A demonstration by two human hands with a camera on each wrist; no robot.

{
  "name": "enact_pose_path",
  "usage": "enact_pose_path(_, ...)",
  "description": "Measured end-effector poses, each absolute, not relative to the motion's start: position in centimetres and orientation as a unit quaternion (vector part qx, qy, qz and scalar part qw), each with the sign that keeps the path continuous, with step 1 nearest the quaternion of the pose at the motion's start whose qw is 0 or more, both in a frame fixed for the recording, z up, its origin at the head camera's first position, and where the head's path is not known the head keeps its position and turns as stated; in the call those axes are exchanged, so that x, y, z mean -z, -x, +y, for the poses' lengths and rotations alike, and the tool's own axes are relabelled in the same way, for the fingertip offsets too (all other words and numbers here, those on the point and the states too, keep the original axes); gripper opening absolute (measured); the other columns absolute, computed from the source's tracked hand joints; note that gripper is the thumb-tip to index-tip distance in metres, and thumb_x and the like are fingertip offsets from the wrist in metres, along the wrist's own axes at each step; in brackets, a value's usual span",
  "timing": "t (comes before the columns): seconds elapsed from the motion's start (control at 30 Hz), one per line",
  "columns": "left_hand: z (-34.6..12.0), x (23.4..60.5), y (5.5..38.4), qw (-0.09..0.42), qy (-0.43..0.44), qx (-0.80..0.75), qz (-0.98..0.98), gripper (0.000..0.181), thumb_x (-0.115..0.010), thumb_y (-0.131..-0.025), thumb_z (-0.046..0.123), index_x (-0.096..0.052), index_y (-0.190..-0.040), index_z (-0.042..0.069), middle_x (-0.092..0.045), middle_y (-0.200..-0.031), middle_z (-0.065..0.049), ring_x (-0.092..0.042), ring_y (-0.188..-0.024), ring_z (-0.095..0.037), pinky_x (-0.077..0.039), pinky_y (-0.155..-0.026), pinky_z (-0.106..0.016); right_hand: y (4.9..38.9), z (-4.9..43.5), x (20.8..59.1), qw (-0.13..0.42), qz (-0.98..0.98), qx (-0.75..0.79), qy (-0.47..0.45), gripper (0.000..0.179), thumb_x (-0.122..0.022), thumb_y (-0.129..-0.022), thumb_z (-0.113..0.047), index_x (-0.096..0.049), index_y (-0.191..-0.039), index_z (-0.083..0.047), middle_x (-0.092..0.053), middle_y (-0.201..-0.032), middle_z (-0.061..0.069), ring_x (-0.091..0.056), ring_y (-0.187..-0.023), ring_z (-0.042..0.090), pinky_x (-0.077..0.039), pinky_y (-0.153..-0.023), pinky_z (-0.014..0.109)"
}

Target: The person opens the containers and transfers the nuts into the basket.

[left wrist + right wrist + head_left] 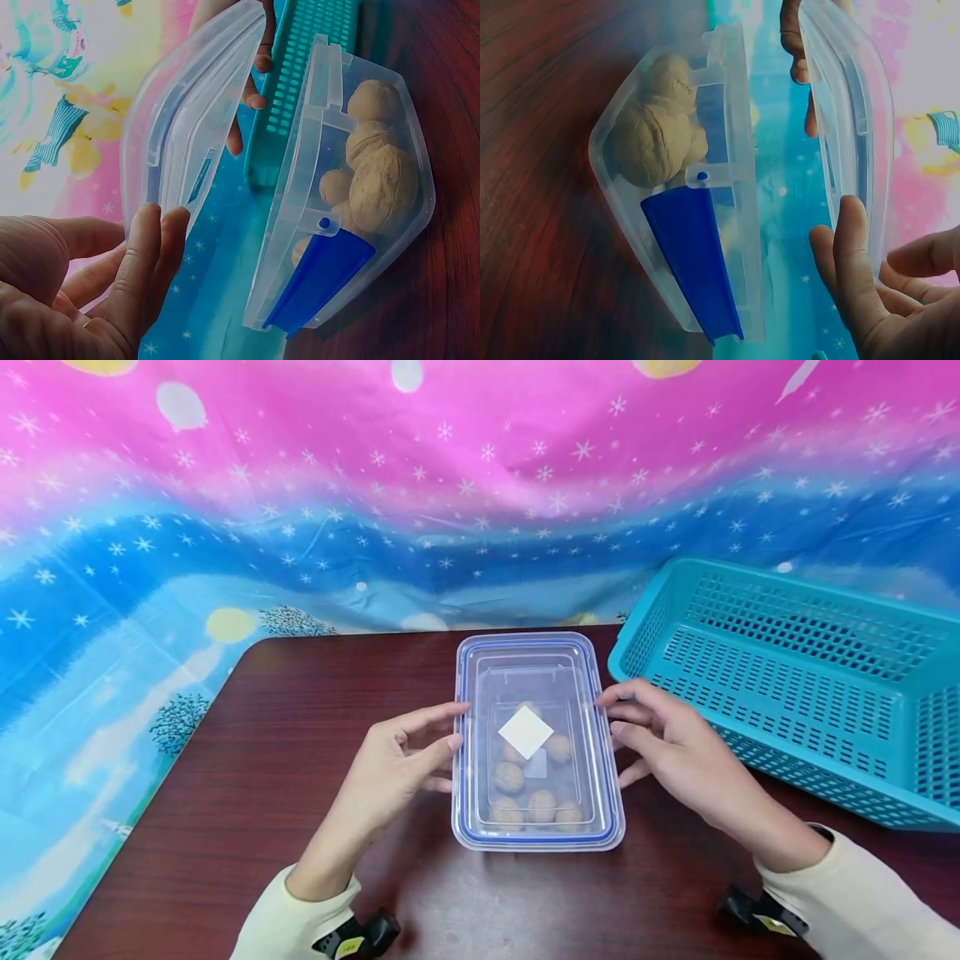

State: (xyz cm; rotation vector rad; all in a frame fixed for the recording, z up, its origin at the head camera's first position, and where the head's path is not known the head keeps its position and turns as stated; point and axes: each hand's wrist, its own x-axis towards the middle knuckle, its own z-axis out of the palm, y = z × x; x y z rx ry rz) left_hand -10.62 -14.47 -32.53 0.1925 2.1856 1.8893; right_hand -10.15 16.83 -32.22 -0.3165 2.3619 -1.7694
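Note:
A clear plastic lid (527,662) with a blue seal and a white diamond sticker (527,732) is held level over a clear food container (409,259). In both wrist views, a gap separates the lid from the container's rim. Several walnuts (384,187) lie inside, also visible through the lid from above. Blue side latches (694,259) hang down outside the container walls. My left hand (393,760) holds the lid's left edge by the fingertips and thumb. Opposite it, my right hand (675,743) grips the right edge the same way.
A turquoise perforated basket (783,681) stands at the right, close behind my right hand. The dark red wooden table (300,693) ends at the back against a patterned pink and blue cloth (450,510).

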Motion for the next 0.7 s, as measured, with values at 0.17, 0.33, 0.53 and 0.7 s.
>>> enact_pose_path(0.17, -14.7, 32.8, 10.7, 0.121, -0.065, -0.648, 0.749, 0.045, -0.070, -0.100, 0.007, -0.064, -0.144, 0.013, -0.069, -0.130, -0.020, -0.079, -0.085, -0.024, -0.065, -0.069, -0.041, 10.3, 16.5, 32.2, 0.099, 0.785, 0.602, 0.103, 0.033, -0.054, -0.108, -0.007, -0.050, -0.140, -0.002, -0.061, -0.141, 0.026, -0.074, -0.104, 0.018, -0.065, -0.067, 0.041)
enact_pose_path(0.33, -15.1, 32.7, 10.8, 0.121, -0.062, -0.660, 0.739, 0.060, -0.069, -0.098, 0.001, -0.055, -0.153, 0.021, -0.068, -0.133, -0.022, -0.077, -0.083, -0.022, -0.065, -0.068, -0.043, 10.7, 16.2, 32.0, 0.119, 0.761, 0.630, 0.100, 0.046, -0.057, -0.106, -0.005, -0.041, -0.149, -0.005, -0.060, -0.141, 0.027, -0.075, -0.100, 0.016, -0.064, -0.068, 0.045)
enact_pose_path(0.53, -16.1, 32.7, 10.9, 0.127, -0.062, -0.672, 0.727, 0.075, -0.066, -0.098, -0.003, -0.040, -0.163, 0.025, -0.065, -0.134, -0.026, -0.075, -0.085, -0.014, -0.065, -0.069, -0.044, 11.4, 15.4, 31.6, 0.151, 0.750, 0.639, 0.085, 0.069, -0.059, -0.104, -0.005, -0.027, -0.164, -0.018, -0.057, -0.143, 0.027, -0.075, -0.099, 0.020, -0.064, -0.069, 0.048)
enact_pose_path(0.7, -17.2, 32.8, 10.9, 0.134, -0.051, -0.661, 0.737, 0.078, -0.067, -0.097, -0.001, -0.037, -0.164, 0.025, -0.063, -0.135, -0.025, -0.073, -0.086, -0.014, -0.065, -0.071, -0.045, 12.1, 14.4, 31.6, 0.168, 0.756, 0.627, 0.079, 0.072, -0.060, -0.102, -0.001, -0.029, -0.165, -0.016, -0.059, -0.132, 0.027, -0.074, -0.093, 0.021, -0.064, -0.068, 0.047)
